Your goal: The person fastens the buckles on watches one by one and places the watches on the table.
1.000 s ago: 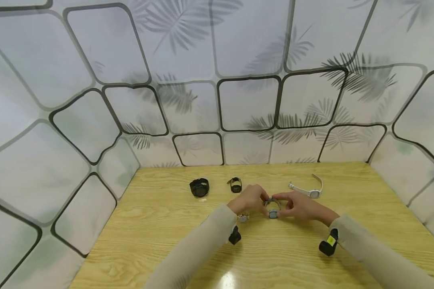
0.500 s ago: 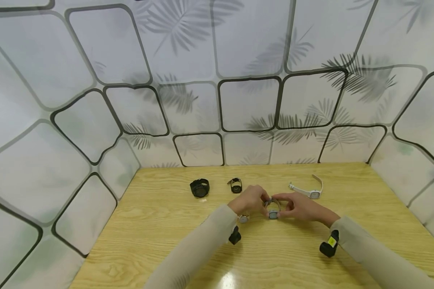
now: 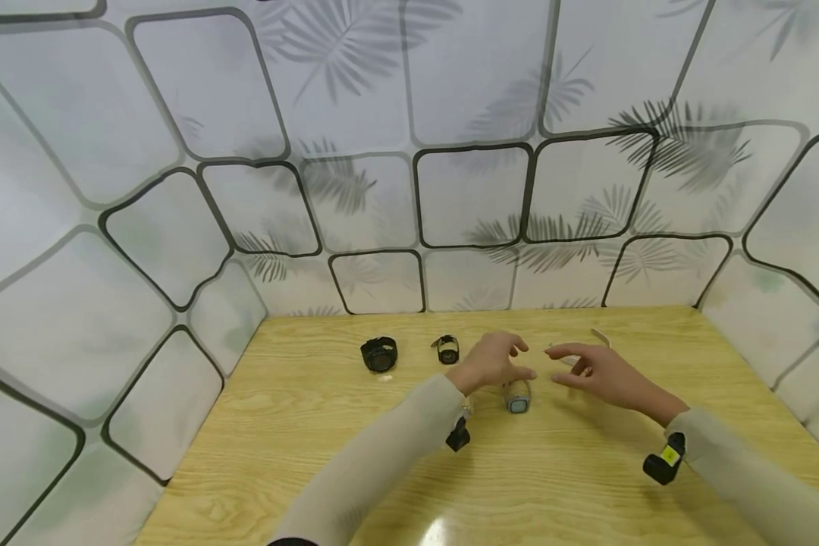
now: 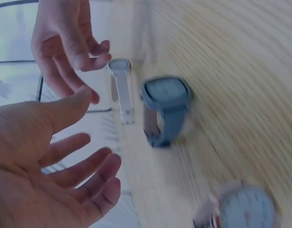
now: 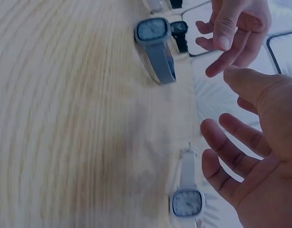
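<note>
A blue-grey wristwatch [image 3: 518, 406] with a squarish face stands on the table, its strap fastened into a loop. Both hands are off it. My left hand [image 3: 494, 360] hovers just behind and to the left of the watch, fingers loosely bent and holding nothing. To the right, my right hand [image 3: 604, 373] is raised with thumb and fingers apart, also holding nothing. Beyond it lies a white wristwatch [image 5: 187, 203], partly hidden by that hand in the head view. A round-faced wristwatch [image 4: 248, 209] stands near my left wrist, mostly covered by the sleeve in the head view.
At the back left of the wooden table [image 3: 300, 425] lie a bulky black wristwatch [image 3: 380, 356] and a smaller black one [image 3: 447, 350]. Patterned fabric walls [image 3: 471, 197] rise behind the table and at its sides. A small black camera [image 3: 663, 464] hangs at my right wrist.
Both hands have let go of the blue-grey watch. The left hand has risen slightly up and right; the right hand has drawn away to the right, now overlapping the white watch.
</note>
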The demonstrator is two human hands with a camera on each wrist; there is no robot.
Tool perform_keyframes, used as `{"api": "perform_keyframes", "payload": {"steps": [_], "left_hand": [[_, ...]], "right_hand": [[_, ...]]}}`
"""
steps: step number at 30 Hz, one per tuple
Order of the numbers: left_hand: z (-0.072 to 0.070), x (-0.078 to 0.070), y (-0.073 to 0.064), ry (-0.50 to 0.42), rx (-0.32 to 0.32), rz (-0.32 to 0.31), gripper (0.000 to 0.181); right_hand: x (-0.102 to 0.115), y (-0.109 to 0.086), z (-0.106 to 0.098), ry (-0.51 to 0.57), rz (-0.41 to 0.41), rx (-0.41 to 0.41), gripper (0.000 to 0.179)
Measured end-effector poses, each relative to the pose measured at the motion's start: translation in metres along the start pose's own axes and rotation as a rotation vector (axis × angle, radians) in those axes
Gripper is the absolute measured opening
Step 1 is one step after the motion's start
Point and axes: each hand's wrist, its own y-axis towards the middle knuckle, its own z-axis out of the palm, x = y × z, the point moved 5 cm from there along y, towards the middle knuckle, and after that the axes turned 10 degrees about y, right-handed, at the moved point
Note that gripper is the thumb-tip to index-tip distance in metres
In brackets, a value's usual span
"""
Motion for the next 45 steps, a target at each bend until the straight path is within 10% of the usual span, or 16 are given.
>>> {"api": "perform_keyframes", "payload": {"steps": [17,29,45], "left_hand": [[0.016,-0.053,0.026,-0.11,-0.143,-0.241,0.045],[0.038,-0.069,0.031,-0.308,-0.147,-0.439,0.046],[0.07,-0.073,0.056,-0.216,-0.224,-0.525,0.045]], "right_hand": [[-0.021,-0.026,-0.065,-0.125,0.14,-0.067,0.051],[-0.051,-0.024,-0.064,-0.067,0.313,0.039,0.07],[-0.083,-0.026,-0.057,-0.021,0.354,0.021,0.069]]}}
